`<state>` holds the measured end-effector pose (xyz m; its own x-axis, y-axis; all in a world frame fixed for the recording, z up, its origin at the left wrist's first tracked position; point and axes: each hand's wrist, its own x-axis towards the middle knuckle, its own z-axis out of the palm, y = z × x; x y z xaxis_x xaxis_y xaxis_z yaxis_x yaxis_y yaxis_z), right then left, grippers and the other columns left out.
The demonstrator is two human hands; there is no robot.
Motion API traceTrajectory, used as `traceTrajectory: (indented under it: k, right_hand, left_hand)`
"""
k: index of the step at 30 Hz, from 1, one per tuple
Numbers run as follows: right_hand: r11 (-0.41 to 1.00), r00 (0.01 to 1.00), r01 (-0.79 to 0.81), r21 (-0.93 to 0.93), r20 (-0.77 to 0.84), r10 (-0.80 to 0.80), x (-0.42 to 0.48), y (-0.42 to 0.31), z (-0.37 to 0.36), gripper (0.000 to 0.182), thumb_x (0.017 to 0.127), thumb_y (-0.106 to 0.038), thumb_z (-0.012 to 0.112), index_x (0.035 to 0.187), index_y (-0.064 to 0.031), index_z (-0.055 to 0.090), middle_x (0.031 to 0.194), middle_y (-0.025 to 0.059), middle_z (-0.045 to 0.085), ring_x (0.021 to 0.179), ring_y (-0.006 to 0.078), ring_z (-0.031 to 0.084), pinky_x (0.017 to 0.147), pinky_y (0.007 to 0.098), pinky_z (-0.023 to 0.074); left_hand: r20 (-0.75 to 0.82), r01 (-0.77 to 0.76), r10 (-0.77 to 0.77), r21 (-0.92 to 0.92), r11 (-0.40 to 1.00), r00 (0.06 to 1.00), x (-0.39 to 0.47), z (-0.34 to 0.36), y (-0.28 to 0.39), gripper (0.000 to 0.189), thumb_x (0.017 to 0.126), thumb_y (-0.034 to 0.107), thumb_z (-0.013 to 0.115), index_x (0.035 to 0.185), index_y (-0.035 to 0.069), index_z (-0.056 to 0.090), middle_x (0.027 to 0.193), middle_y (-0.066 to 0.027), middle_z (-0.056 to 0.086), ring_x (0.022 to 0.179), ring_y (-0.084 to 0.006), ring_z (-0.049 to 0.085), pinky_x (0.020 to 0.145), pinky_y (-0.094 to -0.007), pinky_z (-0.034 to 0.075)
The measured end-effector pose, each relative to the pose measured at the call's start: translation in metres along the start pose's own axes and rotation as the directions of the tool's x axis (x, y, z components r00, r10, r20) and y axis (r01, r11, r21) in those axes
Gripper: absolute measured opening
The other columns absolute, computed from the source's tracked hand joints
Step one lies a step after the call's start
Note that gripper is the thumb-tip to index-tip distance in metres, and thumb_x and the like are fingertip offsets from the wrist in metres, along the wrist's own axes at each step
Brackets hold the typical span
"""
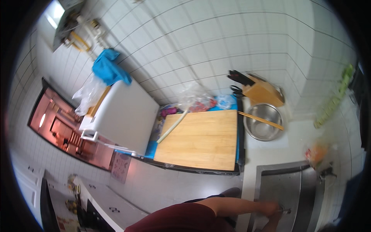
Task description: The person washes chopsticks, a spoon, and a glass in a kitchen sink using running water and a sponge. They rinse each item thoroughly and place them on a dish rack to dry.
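My left hand (267, 208) is over the stainless steel sink (289, 188) at the lower right, its arm coming out of a dark red sleeve. My right hand (272, 224) is just below it, close to or touching it, and partly cut off by the frame's lower edge. Both hands are blurred, and I cannot make out their fingers. Right beside them is a small shiny metal piece (285, 210); whether a hand touches it is unclear.
A steel bowl (262, 129) with wooden chopsticks (261, 120) across it stands near a knife block (262, 91). A pale stalk (174, 127) lies on the wooden cutting board (200, 142), beside a white appliance (124, 116). A bagged orange item (316, 152) sits behind the sink.
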<state>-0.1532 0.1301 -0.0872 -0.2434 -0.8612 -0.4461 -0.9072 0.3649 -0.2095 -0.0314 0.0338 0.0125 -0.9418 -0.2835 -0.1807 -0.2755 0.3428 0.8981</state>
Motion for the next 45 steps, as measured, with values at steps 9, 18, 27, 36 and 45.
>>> traceTrajectory:
  k: [9, 18, 27, 36, 45]
  right_hand:
    - [0.853, 0.967, 0.034, 0.521, -0.233, 0.104, -0.013, -0.040, -0.059, 0.035, 0.076, -0.031, 0.050, 0.095, -0.0019, 0.050, 0.082, 0.0101, 0.055, 0.071, 0.0200, 0.052, 0.060, 0.0321, 0.0426]
    - [0.559, 0.887, 0.142, 0.817, -0.356, 0.295, -0.028, -0.053, -0.108, 0.038, 0.079, -0.037, 0.046, 0.099, -0.0048, 0.048, 0.085, 0.0100, 0.054, 0.070, 0.0229, 0.051, 0.062, 0.0356, 0.0414]
    - [0.479, 0.826, 0.254, 0.840, -0.446, 0.344, -0.035, -0.047, -0.121, 0.041, 0.081, -0.042, 0.041, 0.103, -0.0078, 0.046, 0.089, 0.0098, 0.053, 0.070, 0.0258, 0.049, 0.064, 0.0390, 0.0402]
    - [0.289, 0.824, 0.267, 0.919, -0.373, 0.427, -0.056, -0.082, -0.167, 0.034, 0.084, -0.033, 0.043, 0.104, -0.0051, 0.045, 0.090, 0.0096, 0.051, 0.074, 0.0225, 0.047, 0.067, 0.0323, 0.0388]
    - [0.246, 0.925, 0.063, 0.967, -0.149, 0.349, -0.049, -0.047, -0.157, 0.033, 0.083, -0.030, 0.047, 0.103, -0.0046, 0.046, 0.089, 0.0071, 0.051, 0.074, 0.0155, 0.045, 0.067, 0.0278, 0.0370]
  left_hand:
    - [0.020, 0.025, -0.036, 0.395, 0.918, 0.999, 0.044, 0.050, -0.075, 0.030, 0.082, 0.028, 0.044, 0.088, 0.001, 0.058, 0.078, -0.0133, 0.057, 0.067, -0.0240, 0.052, 0.060, -0.0362, 0.043]
    - [-0.093, 0.237, -0.272, -0.278, 0.931, 0.958, -0.024, -0.057, 0.020, 0.036, 0.081, 0.034, 0.047, 0.069, 0.002, 0.058, 0.060, -0.0087, 0.051, 0.052, -0.0197, 0.045, 0.051, -0.0346, 0.037]
    - [-0.116, 0.228, -0.280, -0.332, 0.915, 0.953, -0.025, -0.078, 0.020, 0.035, 0.080, 0.033, 0.046, 0.070, 0.002, 0.058, 0.060, -0.0087, 0.051, 0.052, -0.0196, 0.046, 0.051, -0.0344, 0.038]
    - [-0.127, 0.219, -0.282, -0.364, 0.905, 0.951, -0.031, -0.089, 0.022, 0.034, 0.080, 0.033, 0.046, 0.072, 0.002, 0.058, 0.060, -0.0087, 0.051, 0.052, -0.0194, 0.046, 0.051, -0.0343, 0.038]
    - [-0.130, 0.226, -0.293, -0.376, 0.899, 0.947, -0.032, -0.093, 0.022, 0.033, 0.080, 0.033, 0.046, 0.074, 0.002, 0.057, 0.060, -0.0086, 0.051, 0.053, -0.0193, 0.047, 0.051, -0.0341, 0.038]
